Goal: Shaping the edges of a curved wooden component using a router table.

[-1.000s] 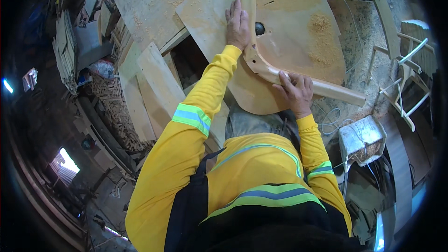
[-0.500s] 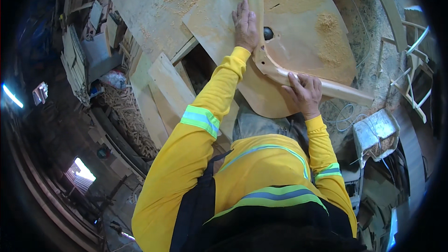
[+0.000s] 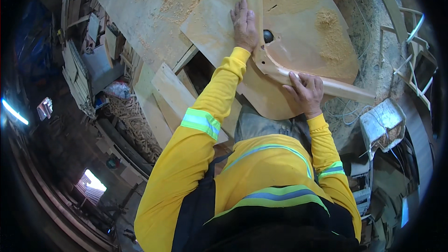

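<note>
A bent wooden frame piece [image 3: 280, 73], with a long straight arm and a shorter one joined at a curved elbow, lies on a rounded wooden board [image 3: 322, 49]. Small dark holes show near its elbow. My left hand [image 3: 244, 27] rests flat against the left side of the long arm, fingers stretched forward. Over the shorter arm, my right hand [image 3: 308, 92] curls its fingers and grips the wood. In the inner corner of the piece, close to my left hand, a dark round metal part [image 3: 268, 36] sits in a hole in the board.
Sawdust [image 3: 330, 21] is heaped on the board. Wooden planks [image 3: 170, 86] lean at the left, beside a pile of wood scraps [image 3: 133, 123]. At the right are a pale container [image 3: 382, 126] with shavings, a loose cable [image 3: 347, 116] and slatted wooden frames [image 3: 415, 58].
My hands and the wooden piece keep nearly the same places. The surroundings shift slightly in view as my head turns a little.
</note>
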Tool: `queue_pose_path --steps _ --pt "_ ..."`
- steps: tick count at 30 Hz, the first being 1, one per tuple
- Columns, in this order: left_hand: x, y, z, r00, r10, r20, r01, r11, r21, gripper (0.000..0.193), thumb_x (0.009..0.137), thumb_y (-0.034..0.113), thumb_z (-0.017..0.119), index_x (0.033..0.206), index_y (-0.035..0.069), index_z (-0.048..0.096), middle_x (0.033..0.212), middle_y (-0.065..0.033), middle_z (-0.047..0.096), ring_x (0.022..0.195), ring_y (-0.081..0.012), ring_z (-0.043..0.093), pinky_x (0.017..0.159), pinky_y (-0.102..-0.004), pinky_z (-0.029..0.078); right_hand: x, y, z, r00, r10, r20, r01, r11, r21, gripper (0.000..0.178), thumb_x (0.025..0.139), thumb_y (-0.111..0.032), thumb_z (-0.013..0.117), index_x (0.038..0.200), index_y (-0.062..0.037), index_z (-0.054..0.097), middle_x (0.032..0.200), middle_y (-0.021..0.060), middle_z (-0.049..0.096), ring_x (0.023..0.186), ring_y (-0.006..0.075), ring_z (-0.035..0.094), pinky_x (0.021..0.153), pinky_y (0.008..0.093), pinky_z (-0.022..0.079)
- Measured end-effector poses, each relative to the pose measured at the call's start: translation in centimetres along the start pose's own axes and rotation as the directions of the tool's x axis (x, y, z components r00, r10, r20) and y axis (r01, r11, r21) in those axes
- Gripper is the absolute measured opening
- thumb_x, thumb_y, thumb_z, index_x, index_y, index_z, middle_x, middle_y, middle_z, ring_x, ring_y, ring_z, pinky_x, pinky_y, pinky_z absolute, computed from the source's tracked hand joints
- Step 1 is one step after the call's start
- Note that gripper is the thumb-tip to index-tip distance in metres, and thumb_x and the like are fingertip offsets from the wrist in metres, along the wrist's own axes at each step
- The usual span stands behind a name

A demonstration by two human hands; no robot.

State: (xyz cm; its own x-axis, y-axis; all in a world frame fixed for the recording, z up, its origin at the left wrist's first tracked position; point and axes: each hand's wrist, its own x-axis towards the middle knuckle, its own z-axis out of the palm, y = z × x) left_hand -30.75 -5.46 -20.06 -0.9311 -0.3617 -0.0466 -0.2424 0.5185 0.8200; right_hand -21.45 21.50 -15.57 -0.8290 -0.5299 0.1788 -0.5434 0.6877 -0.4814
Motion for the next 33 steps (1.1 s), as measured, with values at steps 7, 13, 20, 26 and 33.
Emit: queue_pose_path --steps 7,13,20,26,33 --pt "0.6 0.2 0.0 0.999 0.031 0.012 -0.031 0.999 0.009 0.057 0.104 0.027 0.033 0.155 0.002 0.029 0.154 -0.0245 0.039 0.146 -0.0404 0.028 0.123 -0.0506 0.006 0.6 -0.8 -0.2 0.999 0.038 0.005 -0.038 0.999 0.032 0.045 0.077 -0.040 0.080 0.115 -0.0167 0.073 0.101 0.0049 0.060 0.094 0.0252 0.057 0.086 0.0408 0.045" --pt "1.1 0.2 -0.1 0.998 0.045 0.031 -0.046 0.999 0.014 0.056 0.104 0.027 0.033 0.155 0.003 0.028 0.153 -0.0261 0.039 0.147 -0.0409 0.028 0.123 -0.0500 0.006 0.9 -1.2 -0.2 0.998 0.058 0.010 -0.058 0.998 0.023 0.046 0.076 -0.040 0.081 0.115 -0.0165 0.073 0.102 0.0053 0.061 0.095 0.0256 0.057 0.087 0.0406 0.045" --pt "1.9 0.3 -0.1 0.998 0.038 0.044 -0.037 0.999 -0.011 0.058 0.103 0.028 0.034 0.154 0.002 0.031 0.154 -0.0228 0.039 0.149 -0.0352 0.026 0.123 -0.0478 0.003 0.9 -1.4 0.4 0.997 0.073 -0.008 -0.073 0.997 0.015 0.047 0.076 -0.040 0.081 0.116 -0.0168 0.073 0.103 0.0050 0.060 0.096 0.0257 0.057 0.087 0.0406 0.045" --pt "2.4 0.1 -0.1 0.997 0.038 0.065 -0.038 0.999 -0.002 0.058 0.103 0.028 0.034 0.154 0.001 0.032 0.156 -0.0210 0.038 0.149 -0.0357 0.025 0.123 -0.0474 0.004 1.1 -1.6 0.8 0.997 0.077 -0.032 -0.076 0.997 0.015 0.046 0.076 -0.039 0.081 0.116 -0.0166 0.073 0.102 0.0049 0.060 0.096 0.0257 0.058 0.087 0.0410 0.045" --pt "2.9 0.3 0.0 0.996 0.059 0.071 -0.059 0.998 0.008 0.057 0.103 0.027 0.034 0.154 0.002 0.033 0.155 -0.0217 0.038 0.149 -0.0370 0.026 0.123 -0.0464 0.006 1.5 -2.0 0.7 0.996 0.089 -0.030 -0.089 0.996 -0.001 0.046 0.076 -0.039 0.080 0.115 -0.0160 0.073 0.101 0.0052 0.060 0.096 0.0256 0.058 0.087 0.0412 0.045"
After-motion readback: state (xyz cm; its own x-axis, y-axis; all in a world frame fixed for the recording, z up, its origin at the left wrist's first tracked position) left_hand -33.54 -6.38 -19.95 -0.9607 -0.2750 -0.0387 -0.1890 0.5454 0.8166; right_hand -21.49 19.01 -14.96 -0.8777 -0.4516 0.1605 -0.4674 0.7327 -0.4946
